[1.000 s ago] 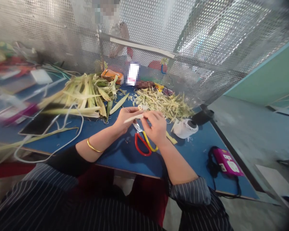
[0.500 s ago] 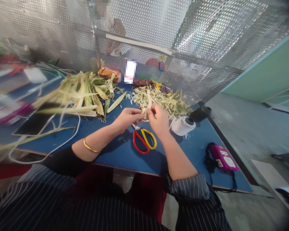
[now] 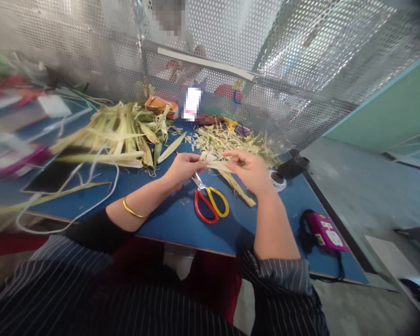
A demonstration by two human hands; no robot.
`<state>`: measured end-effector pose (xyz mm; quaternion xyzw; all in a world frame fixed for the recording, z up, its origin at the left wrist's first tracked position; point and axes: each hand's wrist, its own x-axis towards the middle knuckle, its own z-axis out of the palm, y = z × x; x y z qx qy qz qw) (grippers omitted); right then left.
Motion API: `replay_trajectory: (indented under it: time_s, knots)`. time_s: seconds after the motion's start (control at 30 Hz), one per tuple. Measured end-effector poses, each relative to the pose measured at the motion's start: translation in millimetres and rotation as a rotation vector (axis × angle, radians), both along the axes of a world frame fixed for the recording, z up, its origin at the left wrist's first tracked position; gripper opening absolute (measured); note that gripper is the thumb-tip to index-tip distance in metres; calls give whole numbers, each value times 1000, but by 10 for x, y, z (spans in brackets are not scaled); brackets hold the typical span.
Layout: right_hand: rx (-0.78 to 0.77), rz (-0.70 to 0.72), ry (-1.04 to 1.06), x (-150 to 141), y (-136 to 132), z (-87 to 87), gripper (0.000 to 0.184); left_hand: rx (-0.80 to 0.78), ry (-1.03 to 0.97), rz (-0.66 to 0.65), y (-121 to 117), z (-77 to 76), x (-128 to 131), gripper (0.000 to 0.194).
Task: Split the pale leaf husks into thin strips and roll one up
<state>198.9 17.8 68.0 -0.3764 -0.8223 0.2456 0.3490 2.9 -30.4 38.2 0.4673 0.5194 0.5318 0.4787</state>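
Observation:
My left hand (image 3: pixel 184 169) is closed, pinching one end of a pale leaf strip (image 3: pixel 219 165) above the blue table (image 3: pixel 168 224). My right hand (image 3: pixel 252 170) pinches the same strip at its other end with thumb and forefinger, the other fingers spread. A longer yellowish leaf strip (image 3: pixel 240 191) runs down below my right hand onto the table. Red and yellow scissors (image 3: pixel 208 203) lie on the table just under my hands. A white thread spool (image 3: pixel 278 179) stands behind my right wrist, partly hidden.
A pile of long green-yellow leaves (image 3: pixel 119 135) lies at the left, a heap of leaf trimmings (image 3: pixel 231 140) behind my hands. A white cable (image 3: pixel 91 205) and a dark phone (image 3: pixel 49 179) sit left. A pink device (image 3: pixel 327 231) lies right. A perforated metal screen (image 3: pixel 283 70) backs the table; a person sits beyond it.
My right hand has moved right and away from my left, drawing the pale strip out flat between them. The strip stood upright half a second ago.

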Motion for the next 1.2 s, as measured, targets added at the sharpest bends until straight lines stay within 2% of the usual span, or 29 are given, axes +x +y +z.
replay_trajectory:
  time_s: [0.2,0.33,0.4,0.47,0.6,0.67,0.83,0.93,1.03,1.2]
  knots:
    - [-206,176,162,85,-41,55,13,30,54,-62,14,-9,-43,13]
    - [-467,247,365,68,-53,6,19,41,46,-89,29,-21,-73,15]
    - [-512,269,442,13,-57,-40,25,45,48,-76,32,-24,-78,17]
    - [-443,229,441,-54,-62,-82,24,51,64,-78,27,-20,-75,18]
    - [-132,37,374,-156,-88,-112,8,29,96,-72,8,-6,-54,17]
    - [-44,12,391,-192,-109,-109,7,25,96,-88,4,-12,-43,17]
    - [-123,107,544,-280,-139,-147,12,-28,107,-163,-2,-61,-12,22]
    - [-86,41,561,-304,-139,-182,14,-36,109,-171,-10,-75,5,22]
    - [-21,-64,437,-295,-156,-174,15,-22,70,-110,-9,-60,12,17]
    - [157,-78,125,-253,-196,-118,14,-7,-17,-20,-1,-25,4,14]
